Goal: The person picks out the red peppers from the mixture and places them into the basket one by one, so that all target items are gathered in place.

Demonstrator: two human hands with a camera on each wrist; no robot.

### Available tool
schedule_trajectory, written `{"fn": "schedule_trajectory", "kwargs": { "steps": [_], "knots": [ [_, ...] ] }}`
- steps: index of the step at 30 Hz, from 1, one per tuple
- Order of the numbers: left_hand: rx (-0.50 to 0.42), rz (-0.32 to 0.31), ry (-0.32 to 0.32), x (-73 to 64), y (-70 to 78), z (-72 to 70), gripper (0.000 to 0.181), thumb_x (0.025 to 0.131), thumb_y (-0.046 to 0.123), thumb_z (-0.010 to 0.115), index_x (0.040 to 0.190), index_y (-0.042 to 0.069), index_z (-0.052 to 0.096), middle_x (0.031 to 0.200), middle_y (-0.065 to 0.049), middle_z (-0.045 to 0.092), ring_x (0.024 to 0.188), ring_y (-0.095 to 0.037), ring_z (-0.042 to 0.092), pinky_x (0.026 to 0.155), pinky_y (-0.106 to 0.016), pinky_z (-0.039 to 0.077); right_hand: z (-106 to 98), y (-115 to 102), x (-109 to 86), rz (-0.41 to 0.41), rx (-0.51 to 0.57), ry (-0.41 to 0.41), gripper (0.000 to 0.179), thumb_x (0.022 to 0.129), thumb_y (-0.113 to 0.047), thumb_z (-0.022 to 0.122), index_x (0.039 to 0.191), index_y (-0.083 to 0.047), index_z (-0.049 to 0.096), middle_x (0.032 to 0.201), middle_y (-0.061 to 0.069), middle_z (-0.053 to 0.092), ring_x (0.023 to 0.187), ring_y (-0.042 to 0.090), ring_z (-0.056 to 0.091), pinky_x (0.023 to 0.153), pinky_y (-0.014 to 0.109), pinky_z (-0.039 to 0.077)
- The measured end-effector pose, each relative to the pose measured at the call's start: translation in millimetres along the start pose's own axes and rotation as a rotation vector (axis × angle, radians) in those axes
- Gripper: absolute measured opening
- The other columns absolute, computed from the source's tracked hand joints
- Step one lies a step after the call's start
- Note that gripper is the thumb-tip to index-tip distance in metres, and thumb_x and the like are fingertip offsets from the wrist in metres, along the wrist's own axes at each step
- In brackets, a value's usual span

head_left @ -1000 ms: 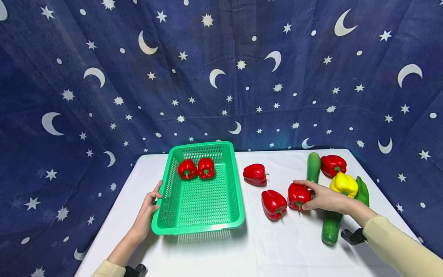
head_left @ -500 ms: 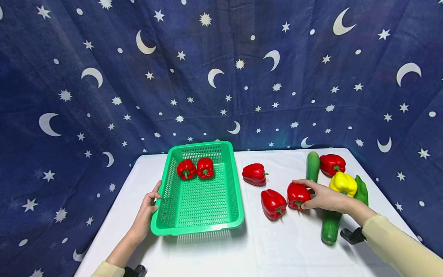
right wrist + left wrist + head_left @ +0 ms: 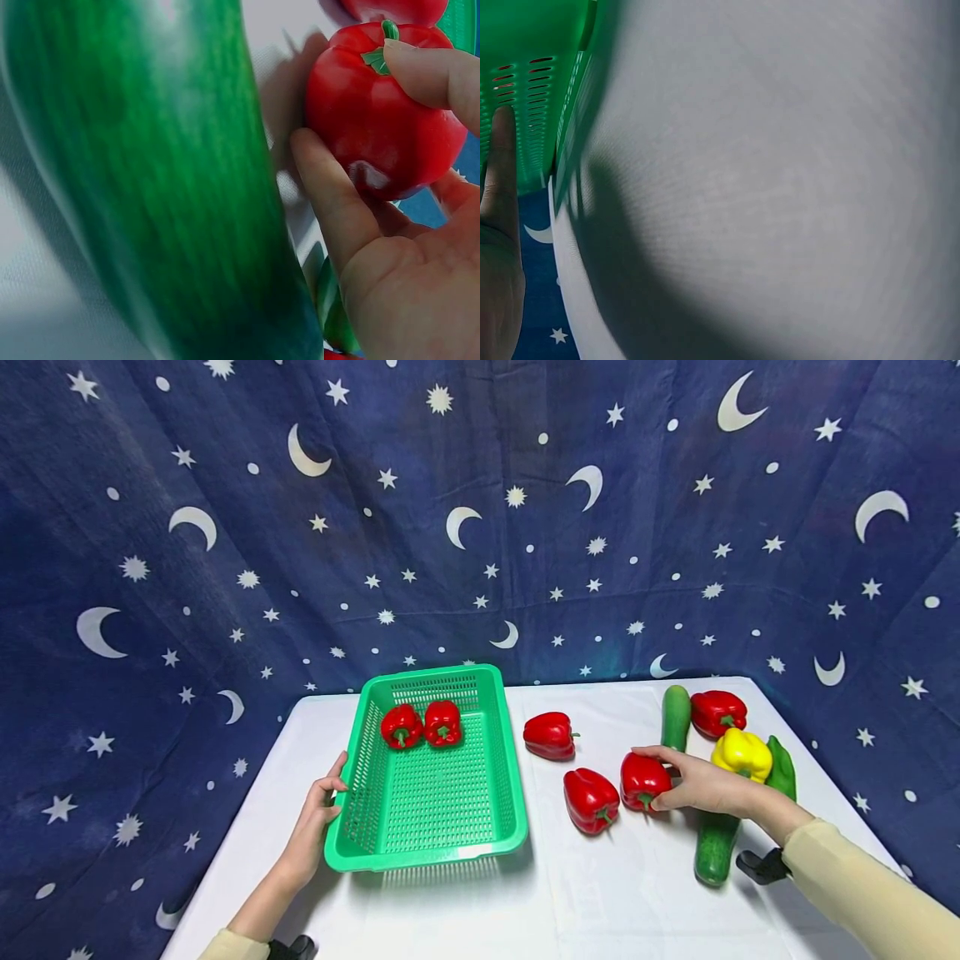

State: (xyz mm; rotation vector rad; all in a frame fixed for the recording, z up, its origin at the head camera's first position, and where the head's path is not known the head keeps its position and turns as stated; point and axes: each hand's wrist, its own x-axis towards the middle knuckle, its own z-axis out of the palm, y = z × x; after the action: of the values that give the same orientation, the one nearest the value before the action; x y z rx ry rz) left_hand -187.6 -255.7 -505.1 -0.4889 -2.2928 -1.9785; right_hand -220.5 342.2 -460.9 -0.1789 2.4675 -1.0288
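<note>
My right hand (image 3: 708, 787) grips a glossy red bell pepper (image 3: 639, 781) close over the white table. In the right wrist view the thumb (image 3: 420, 69) presses beside its green stem, with fingers along the opposite side. At the left side of a green perforated plastic basket (image 3: 450, 802), my left hand (image 3: 303, 835) touches the rim. One straight finger (image 3: 502, 150) lies against the basket's outer wall in the left wrist view. Two red bell peppers (image 3: 442, 724) sit inside at the back left. Another two red bell peppers (image 3: 591, 800) lie between the basket and my right hand.
Beyond and under my right forearm are a cucumber (image 3: 676, 717), a red bell pepper (image 3: 717, 713), a yellow bell pepper (image 3: 742, 753), a green pepper (image 3: 781, 768) and a thick green cucumber (image 3: 714, 853). A blue star-and-moon cloth (image 3: 480, 527) hangs behind the table (image 3: 615, 893).
The whole scene shifts slightly left in the head view as the camera moves. Both hands keep their places, the right on its red bell pepper and the left at the basket.
</note>
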Motion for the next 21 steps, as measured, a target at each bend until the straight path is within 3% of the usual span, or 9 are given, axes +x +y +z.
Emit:
{"fn": "schedule_trajectory", "kwargs": {
  "steps": [21],
  "knots": [
    [-0.007, -0.006, -0.007, 0.1, -1.2, -1.8, 0.024, 0.094, -0.002, 0.030, 0.118, -0.006, 0.032, 0.171, -0.013, 0.010, 0.153, -0.012, 0.011, 0.106, -0.019, 0.023, -3.8, -1.9, -2.7, 0.014, 0.011, 0.023, 0.094, 0.077, -0.029, 0.087, 0.157, -0.024, 0.039, 0.147, 0.028, 0.044, 0.122, 0.041, 0.048, 0.087, 0.054, 0.053]
  ]
}}
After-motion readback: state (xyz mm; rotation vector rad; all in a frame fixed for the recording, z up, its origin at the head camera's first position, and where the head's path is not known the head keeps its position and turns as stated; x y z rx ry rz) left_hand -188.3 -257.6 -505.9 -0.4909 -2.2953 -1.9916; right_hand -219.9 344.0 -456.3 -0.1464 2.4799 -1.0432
